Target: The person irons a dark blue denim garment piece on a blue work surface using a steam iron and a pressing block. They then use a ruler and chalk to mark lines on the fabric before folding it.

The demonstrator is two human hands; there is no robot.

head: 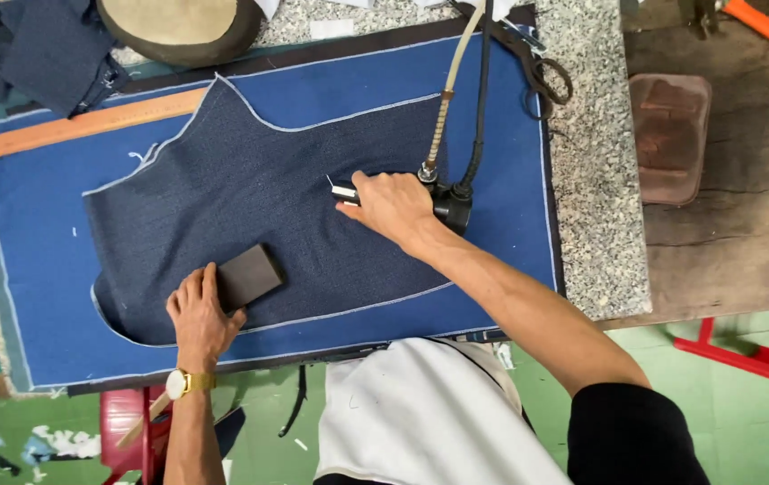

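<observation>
A dark navy cut fabric piece (259, 198) with white-stitched edges lies flat on a bright blue padded board (34, 242). My right hand (391, 208) grips a steam iron (446, 203) resting on the fabric's right part; a beige hose (446, 90) and a black cable (481, 99) run up from it. My left hand (198, 316) holds a dark rectangular block (248, 275) pressed on the fabric's lower left. A gold wristwatch (178, 384) is on that wrist.
A long wooden ruler (79, 126) lies along the board's upper left. Dark folded cloth (48, 49) and a padded oval form (182, 27) sit at the top. A speckled stone counter (596, 180) borders the right, beside a wooden table (744, 207). Red stools (762, 355) stand below.
</observation>
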